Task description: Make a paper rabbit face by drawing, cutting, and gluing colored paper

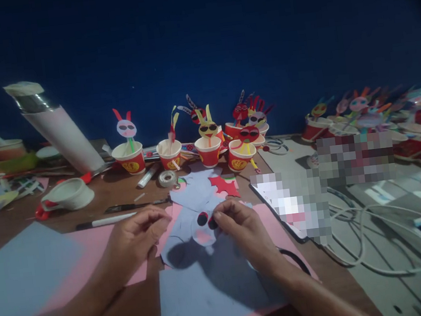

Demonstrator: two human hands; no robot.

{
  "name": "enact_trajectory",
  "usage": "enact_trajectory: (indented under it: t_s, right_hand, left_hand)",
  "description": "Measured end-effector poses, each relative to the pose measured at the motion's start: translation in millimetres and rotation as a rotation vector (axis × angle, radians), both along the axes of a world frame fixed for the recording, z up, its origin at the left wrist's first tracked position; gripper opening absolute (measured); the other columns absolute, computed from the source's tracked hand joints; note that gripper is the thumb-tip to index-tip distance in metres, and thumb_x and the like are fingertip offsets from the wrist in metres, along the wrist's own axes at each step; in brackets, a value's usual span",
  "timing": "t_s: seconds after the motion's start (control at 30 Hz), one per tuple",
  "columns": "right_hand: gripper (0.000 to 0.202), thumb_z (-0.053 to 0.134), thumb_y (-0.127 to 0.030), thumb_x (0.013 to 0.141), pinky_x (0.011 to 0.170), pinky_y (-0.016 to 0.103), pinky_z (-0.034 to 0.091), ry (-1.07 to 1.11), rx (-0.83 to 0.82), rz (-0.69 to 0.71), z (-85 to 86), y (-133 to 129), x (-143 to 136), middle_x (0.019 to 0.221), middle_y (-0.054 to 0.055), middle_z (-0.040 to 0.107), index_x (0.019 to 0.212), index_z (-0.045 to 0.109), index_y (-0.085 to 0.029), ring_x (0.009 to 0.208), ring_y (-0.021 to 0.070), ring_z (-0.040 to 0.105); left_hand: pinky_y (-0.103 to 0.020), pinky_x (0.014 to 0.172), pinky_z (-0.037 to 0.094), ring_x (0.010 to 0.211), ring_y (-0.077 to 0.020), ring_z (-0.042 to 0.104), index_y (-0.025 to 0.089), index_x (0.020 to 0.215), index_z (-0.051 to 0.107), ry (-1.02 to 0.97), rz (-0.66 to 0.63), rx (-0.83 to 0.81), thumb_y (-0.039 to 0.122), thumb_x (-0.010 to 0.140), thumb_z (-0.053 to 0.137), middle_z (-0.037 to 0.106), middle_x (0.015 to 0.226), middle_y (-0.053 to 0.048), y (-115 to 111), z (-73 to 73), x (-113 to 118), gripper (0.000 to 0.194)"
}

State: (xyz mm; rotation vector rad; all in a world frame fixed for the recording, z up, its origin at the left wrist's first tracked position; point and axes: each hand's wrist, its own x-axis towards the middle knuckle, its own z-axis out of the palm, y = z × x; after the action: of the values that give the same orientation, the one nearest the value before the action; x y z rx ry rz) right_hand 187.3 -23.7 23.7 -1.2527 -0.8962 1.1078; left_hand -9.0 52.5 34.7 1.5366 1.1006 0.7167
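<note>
Our right hand (244, 227) has its grip closed on the right edge of a pale disc (203, 232), thumb and forefinger pinching beside one of its two dark ovals. A pink patch marks the disc, which we have between our hands, nearer the right one, above pale paper (207, 300). Our left hand (141, 239) is curled to the left of the disc and apart from it, thumb and forefinger tips close together; we cannot tell whether that grip has anything in it. Pink sheets (94, 242) lie under and beside the paper. Just beyond the disc we see a red cutout (224, 187), and to the left a pen (111, 220), a dark tool (136, 205) and a tape roll (168, 179) on the brown worktop (142, 313). A mug (72, 194) sits farther left. To our right are a phone (270, 199), partly blurred out, and a looped cable (361, 234). Along the back, red paper cups (131, 162) hold eared figures (127, 128), near a leaning white cylinder (61, 137).
</note>
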Motion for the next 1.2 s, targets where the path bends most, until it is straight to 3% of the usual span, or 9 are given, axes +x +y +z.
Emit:
enact_trajectory:
  t_s: [0.07,0.17,0.23,0.33,0.47,0.63,0.73,0.97,1.2]
  right_hand:
    - [0.010,0.059,-0.026,0.077,0.058,0.022,0.041,-0.013,-0.001,0.018,-0.2,-1.1,-1.2,0.066,-0.001,0.062,0.072,0.057,-0.018,0.061,0.0106,0.055]
    - [0.010,0.058,-0.026,0.078,0.060,0.023,0.042,-0.037,0.018,0.035,-0.6,-2.8,-3.7,0.067,-0.001,0.062,0.073,0.058,-0.018,0.063,0.0119,0.056]
    - [0.011,0.057,-0.026,0.079,0.060,0.024,0.042,-0.049,0.027,0.040,-0.9,-3.5,-5.5,0.067,0.000,0.062,0.072,0.057,-0.017,0.063,0.0124,0.056]
    - [0.012,0.057,-0.026,0.079,0.059,0.024,0.041,-0.068,0.025,0.039,-1.9,-3.4,-8.4,0.066,0.001,0.063,0.070,0.057,-0.017,0.063,0.0128,0.056]
    - [0.014,0.058,-0.029,0.079,0.057,0.024,0.040,-0.066,0.035,0.040,-4.6,-2.2,-11.1,0.066,0.001,0.063,0.075,0.058,-0.015,0.060,0.0121,0.054]
    - [0.033,0.057,-0.039,0.082,0.063,0.025,0.043,0.102,0.131,0.059,-7.1,-2.7,-11.0,0.070,-0.001,0.061,0.106,0.054,-0.017,0.063,0.0112,0.055]
    - [0.032,0.056,-0.042,0.082,0.064,0.025,0.042,0.069,0.104,0.105,-9.2,-3.4,-11.1,0.075,0.002,0.063,0.098,0.058,-0.015,0.065,0.0111,0.054]
    - [0.037,0.063,-0.050,0.071,0.050,0.022,0.030,-0.005,0.001,0.232,-13.8,-1.5,-17.3,0.058,-0.003,0.049,0.073,0.056,-0.014,0.052,0.0086,0.041]
    - [0.030,0.059,-0.039,0.073,0.049,0.022,0.028,-0.102,-0.044,0.207,-8.3,-1.6,-17.6,0.051,-0.005,0.043,0.058,0.045,-0.018,0.050,0.0084,0.036]
  left_hand:
    - [-0.018,0.043,0.034,0.047,-0.0071,0.042,0.017,0.077,0.063,-0.039,-0.089,-0.171,0.042,0.070,0.065,0.053,0.068,0.001,-8.1,-3.1,5.9,0.026]
    - [-0.018,0.047,0.033,0.051,-0.0074,0.041,0.016,0.077,0.061,-0.078,-0.200,-0.317,0.040,0.067,0.069,0.051,0.063,0.002,-19.4,-6.8,14.1,0.027]
    - [-0.019,0.049,0.035,0.053,-0.0092,0.043,0.014,0.075,0.062,-0.088,-0.269,-0.350,0.041,0.066,0.070,0.052,0.062,0.001,-24.2,-8.5,17.1,0.029]
    - [-0.023,0.056,0.039,0.059,-0.0138,0.048,0.013,0.070,0.064,-0.085,-0.299,-0.262,0.042,0.066,0.068,0.054,0.060,-0.001,-27.0,-10.1,18.9,0.029]
    - [-0.023,0.058,0.040,0.062,-0.0154,0.050,0.013,0.065,0.063,-0.098,-0.239,-0.213,0.043,0.066,0.067,0.056,0.060,-0.001,-28.4,-10.9,21.5,0.029]
    - [-0.019,0.045,0.031,0.047,-0.0087,0.041,0.013,0.071,0.062,-0.131,-0.051,-0.243,0.041,0.064,0.067,0.052,0.054,0.002,-29.1,-11.8,23.9,0.028]
    - [-0.018,0.040,0.025,0.040,-0.0061,0.033,0.013,0.071,0.060,-0.114,0.002,-0.237,0.041,0.065,0.064,0.045,0.047,0.005,-27.7,-12.5,23.6,0.029]
    - [-0.018,0.040,0.027,0.040,-0.0069,0.038,0.013,0.064,0.056,-0.163,0.042,-0.284,0.040,0.064,0.063,0.044,0.044,0.005,-29.4,-14.8,27.5,0.028]
    - [-0.018,0.043,0.030,0.044,-0.0067,0.040,0.012,0.072,0.058,-0.204,-0.071,-0.302,0.035,0.069,0.060,0.048,0.050,0.003,-32.3,-22.7,21.8,0.023]
